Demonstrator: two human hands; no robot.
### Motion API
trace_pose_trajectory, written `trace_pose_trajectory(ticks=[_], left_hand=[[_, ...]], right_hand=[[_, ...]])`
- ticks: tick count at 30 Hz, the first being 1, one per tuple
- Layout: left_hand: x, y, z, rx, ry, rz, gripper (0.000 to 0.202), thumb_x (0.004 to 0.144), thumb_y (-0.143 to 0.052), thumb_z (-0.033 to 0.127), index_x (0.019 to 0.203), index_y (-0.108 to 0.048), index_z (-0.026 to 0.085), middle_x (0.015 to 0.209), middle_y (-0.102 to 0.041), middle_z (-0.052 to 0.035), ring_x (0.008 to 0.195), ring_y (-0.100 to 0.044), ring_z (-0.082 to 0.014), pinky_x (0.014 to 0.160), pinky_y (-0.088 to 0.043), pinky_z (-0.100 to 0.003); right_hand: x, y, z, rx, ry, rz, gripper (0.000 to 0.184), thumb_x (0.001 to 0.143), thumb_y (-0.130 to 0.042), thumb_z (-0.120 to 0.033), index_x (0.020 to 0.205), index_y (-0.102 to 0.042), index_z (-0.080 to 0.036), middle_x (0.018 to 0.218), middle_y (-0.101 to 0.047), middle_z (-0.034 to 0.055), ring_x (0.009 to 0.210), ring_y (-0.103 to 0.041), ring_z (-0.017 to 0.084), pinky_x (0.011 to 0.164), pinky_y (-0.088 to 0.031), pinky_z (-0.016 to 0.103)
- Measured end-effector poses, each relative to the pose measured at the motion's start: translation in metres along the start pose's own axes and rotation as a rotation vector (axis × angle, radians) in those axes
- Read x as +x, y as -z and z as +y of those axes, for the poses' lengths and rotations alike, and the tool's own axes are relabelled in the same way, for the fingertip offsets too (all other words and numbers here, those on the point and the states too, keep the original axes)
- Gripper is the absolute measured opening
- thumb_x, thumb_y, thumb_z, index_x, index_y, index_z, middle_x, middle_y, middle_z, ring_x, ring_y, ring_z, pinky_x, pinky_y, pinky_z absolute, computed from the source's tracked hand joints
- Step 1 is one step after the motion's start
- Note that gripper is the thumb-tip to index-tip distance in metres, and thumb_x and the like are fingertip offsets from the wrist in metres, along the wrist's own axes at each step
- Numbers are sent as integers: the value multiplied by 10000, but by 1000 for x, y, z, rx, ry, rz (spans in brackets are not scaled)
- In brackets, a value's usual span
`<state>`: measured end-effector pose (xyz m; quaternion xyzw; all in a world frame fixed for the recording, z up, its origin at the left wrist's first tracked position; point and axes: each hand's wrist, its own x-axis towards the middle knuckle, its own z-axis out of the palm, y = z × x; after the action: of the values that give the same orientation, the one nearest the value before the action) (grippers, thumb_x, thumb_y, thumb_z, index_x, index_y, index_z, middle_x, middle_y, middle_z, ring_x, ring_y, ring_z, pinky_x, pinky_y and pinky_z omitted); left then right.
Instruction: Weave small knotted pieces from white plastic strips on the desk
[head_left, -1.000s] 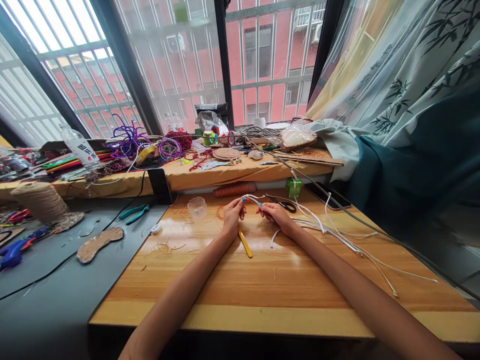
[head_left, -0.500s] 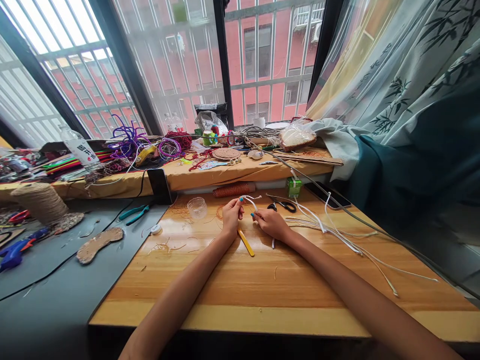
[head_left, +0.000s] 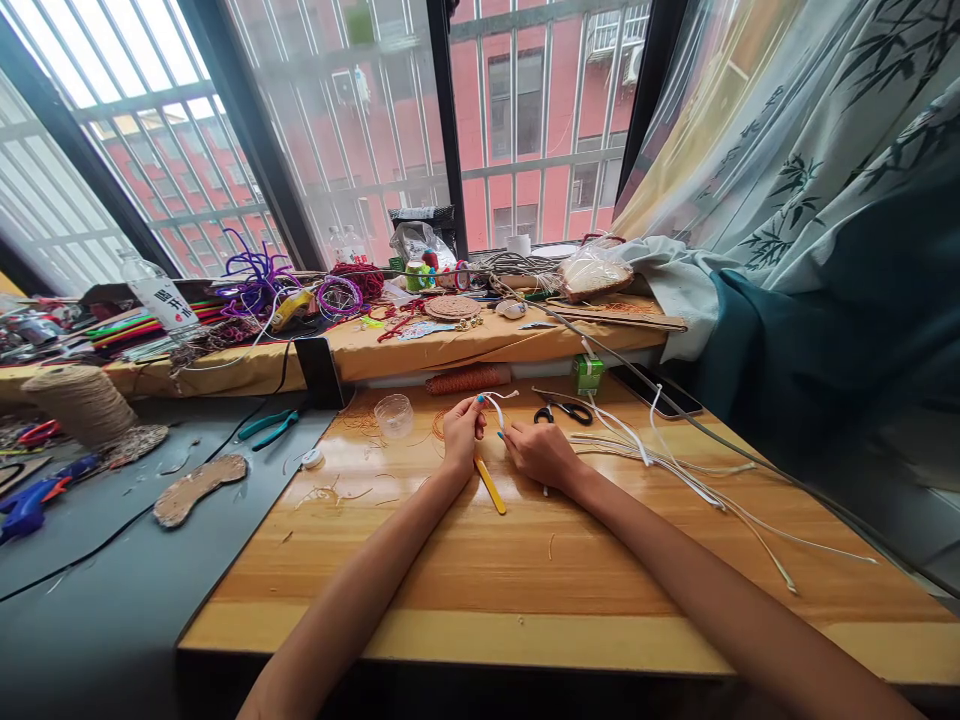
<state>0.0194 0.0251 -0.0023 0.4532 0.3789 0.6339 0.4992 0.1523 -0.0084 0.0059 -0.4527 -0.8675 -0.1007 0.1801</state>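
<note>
Above the middle of the wooden table, my left hand (head_left: 463, 432) is closed, pinching a white cord (head_left: 496, 406) between thumb and index finger. My right hand (head_left: 541, 450), closed as well, grips the same cord a little lower and to the right. The cord bends in a short arc between the two hands, and a thin end of it sticks out to the right above. A yellow flat stick (head_left: 492, 490) slants out below my left hand; its upper end is hidden there, so I cannot tell whether the palm holds it.
Black scissors (head_left: 576, 411) and several loose white cords (head_left: 675, 462) lie to the right, near a green box (head_left: 588, 374). At the back are an orange thread spool (head_left: 468, 379) and a clear round container (head_left: 394, 415). Teal pliers (head_left: 270, 428) rest on the grey surface at left.
My right hand has shifted slightly left, closer to my left hand, and the cord between them curves more steeply downward. The yellow stick's lower end has swung slightly left.
</note>
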Motion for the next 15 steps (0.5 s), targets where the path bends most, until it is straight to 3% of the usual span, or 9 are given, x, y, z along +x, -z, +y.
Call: trace_pose_trajectory(ticks=[4, 9, 15], left_hand=[[1, 1, 0, -20, 6, 26, 354, 598, -600, 452, 697, -563, 114, 450, -416, 62, 343, -296, -10, 342, -173, -164], [1, 1, 1, -6, 0, 45, 325, 604, -600, 432, 660, -556, 115, 440, -405, 63, 341, -289, -12, 339, -181, -164], [0, 0, -1, 123, -28, 7, 302, 638, -571, 417, 672, -575, 118, 444, -416, 58, 347, -307, -20, 347, -193, -173]], right_hand=[[0, -1, 0, -121, 1, 58, 311, 852, -271, -215, 790, -565, -134, 714, -582, 90, 577, -484, 129, 504, -166, 285], [-1, 0, 0, -222, 35, 231, 263, 851, -304, -203, 880, -561, -152, 707, -573, 58, 594, -460, 128, 532, -187, 280], [-1, 3, -1, -299, 124, 381, 227, 836, -352, -187, 733, -553, -162, 633, -507, 33, 603, -411, 131, 556, -206, 275]])
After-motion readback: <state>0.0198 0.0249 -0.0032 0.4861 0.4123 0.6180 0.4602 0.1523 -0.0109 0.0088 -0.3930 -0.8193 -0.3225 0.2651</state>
